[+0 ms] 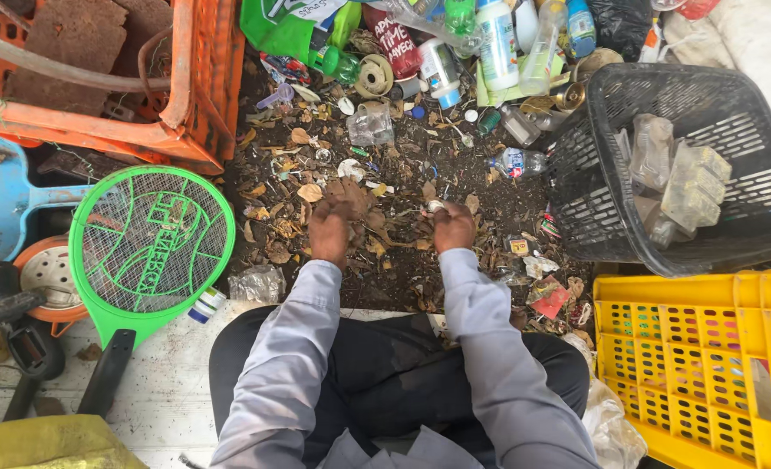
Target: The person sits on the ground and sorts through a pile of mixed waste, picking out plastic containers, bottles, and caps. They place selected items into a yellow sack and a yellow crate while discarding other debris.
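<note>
While I watch from the head view, both hands are down on the littered ground in front of my knees. My left hand (pixel 328 230) is curled into a clump of dry brown leaves (pixel 351 198), fingers closed loosely around them. My right hand (pixel 453 227) is clenched on a small pale scrap (pixel 435 206) pinched at its fingertips; I cannot tell what the scrap is. The two hands sit near each other, apart, with dark soil (pixel 403 252) and leaf bits between them.

Left of my left hand lies a green racket-shaped bug swatter (pixel 149 247), and beyond that an orange crate (pixel 196 95). Just below my left hand, by my sleeve, rests a crumpled clear plastic wrapper (pixel 258 283). Right of my right hand stands a tilted black mesh basket (pixel 733 95) holding squashed clear plastic bottles (pixel 681 178), and nearer me a yellow crate (pixel 689 365). Ahead of both hands is a heap of bottles and packets (pixel 455 43).
</note>
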